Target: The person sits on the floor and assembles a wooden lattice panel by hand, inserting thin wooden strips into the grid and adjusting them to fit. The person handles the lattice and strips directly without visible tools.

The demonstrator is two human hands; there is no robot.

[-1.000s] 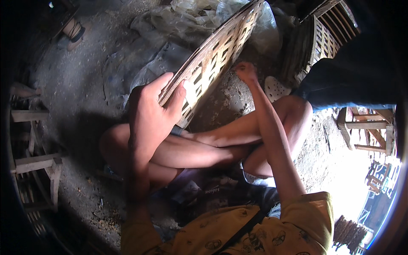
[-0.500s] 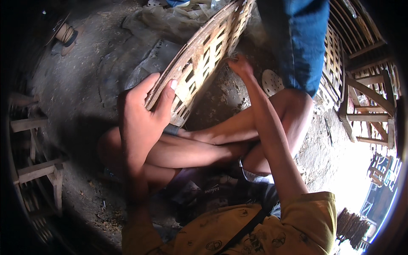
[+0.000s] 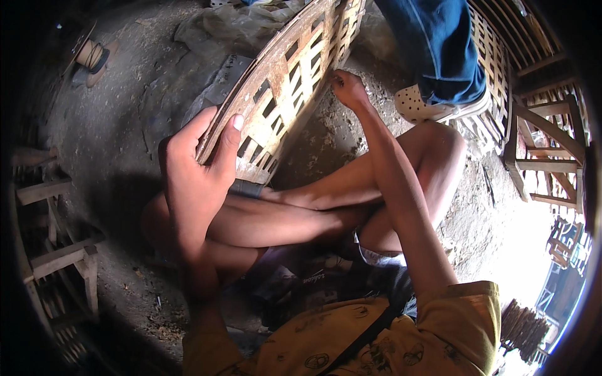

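A woven bamboo basket [image 3: 290, 94] with a flat banded rim stands tilted on its side in front of my crossed legs. My left hand [image 3: 199, 169] is closed round the near end of its rim, the thumb on the woven face and the fingers behind the edge. At the basket's right side is my right hand [image 3: 349, 88], its fingers curled in close to the lower edge of the weave. Whatever those fingers pinch is too small or hidden to make out.
Another person's leg in blue jeans [image 3: 442, 56] and a beige clog [image 3: 417, 106] is close beyond my right knee. Wooden frames [image 3: 549, 160] and woven baskets stand at right, stools [image 3: 63, 260] at left. A spool of cord [image 3: 93, 56] and plastic sheeting [image 3: 210, 28] lie farther off.
The basket and my left hand have shifted slightly left. My right hand has moved a little up and left. The other person's clog has come forward into fuller view.
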